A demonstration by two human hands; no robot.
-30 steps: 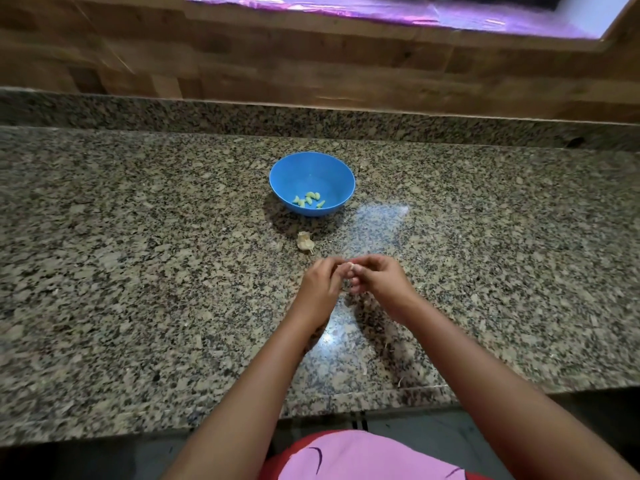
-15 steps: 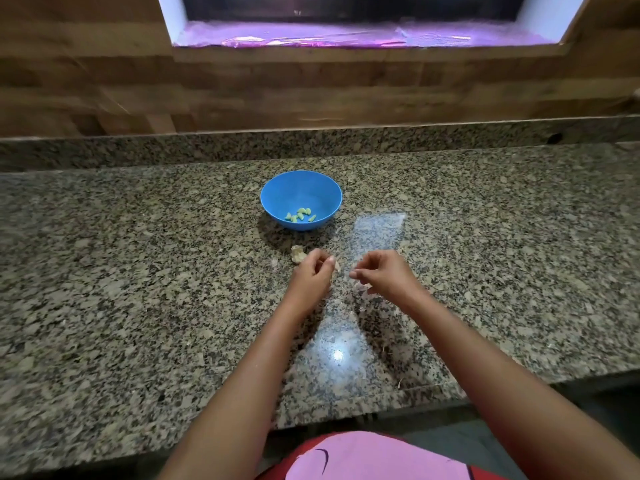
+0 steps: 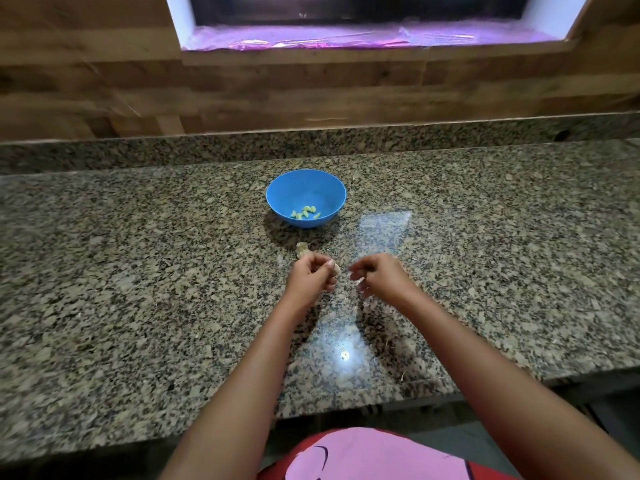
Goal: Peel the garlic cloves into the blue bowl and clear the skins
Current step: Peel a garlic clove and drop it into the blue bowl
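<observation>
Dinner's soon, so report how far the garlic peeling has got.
Done: several peeled cloves lie in the blue bowl. In hand: the left hand pinches a clove, the right hand seemingly a skin scrap. Left: a garlic piece on the counter, plus clearing skins.

"How are the hands sitting?"

"The left hand (image 3: 310, 277) is curling, pinching a garlic clove (image 3: 336, 268) at its 3 o'clock edge. The right hand (image 3: 379, 277), just apart at 3 o'clock, is pinching a garlic skin scrap (image 3: 359, 280)."

"And the arms?"

"The left forearm (image 3: 256, 358) and right forearm (image 3: 467, 348) are reaching, bare, toward 12 o'clock."
</observation>
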